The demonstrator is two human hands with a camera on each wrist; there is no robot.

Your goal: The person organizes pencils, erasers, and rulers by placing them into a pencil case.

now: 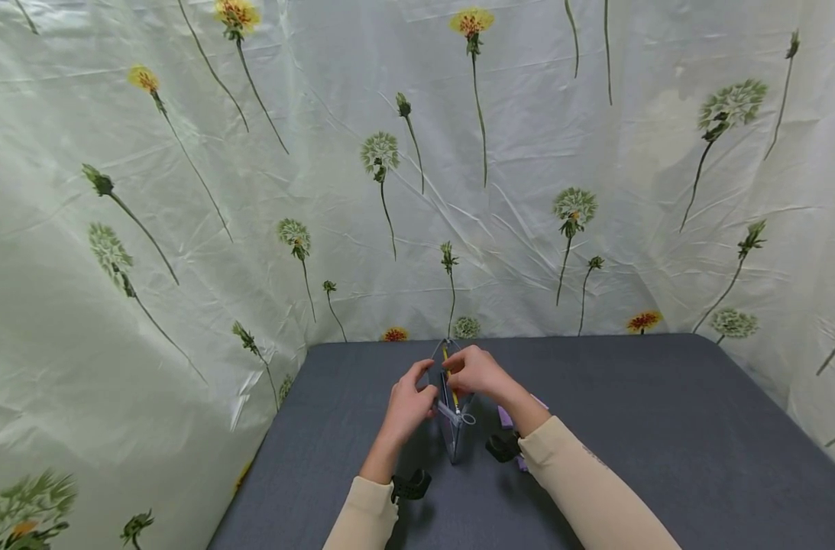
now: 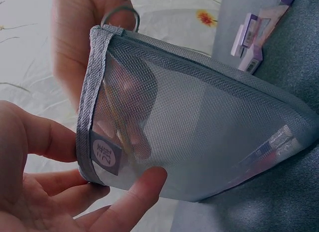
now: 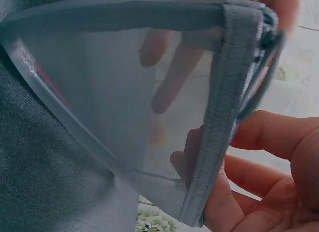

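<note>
A grey mesh pouch (image 1: 451, 435) stands on edge on the table, its opening at the far, upper side. My left hand (image 1: 410, 401) pinches the pouch's fabric-bound rim, a finger lying against the mesh (image 2: 179, 117) near a small label (image 2: 105, 152). My right hand (image 1: 475, 372) reaches over the opening, its fingertips at a slim yellow pencil (image 1: 454, 397) that slants down into the pouch. Through the mesh in the left wrist view the pencil shows beside those fingers. In the right wrist view the right-hand fingers (image 3: 251, 179) reach behind the bound edge; the pencil is hidden there.
Purple and white small boxes (image 2: 251, 42) lie on the dark grey table (image 1: 651, 428), just right of the pouch and partly hidden under the right forearm. A cord loop (image 1: 468, 418) hangs from the pouch's corner. Behind the table hangs a flower-printed curtain (image 1: 417, 191).
</note>
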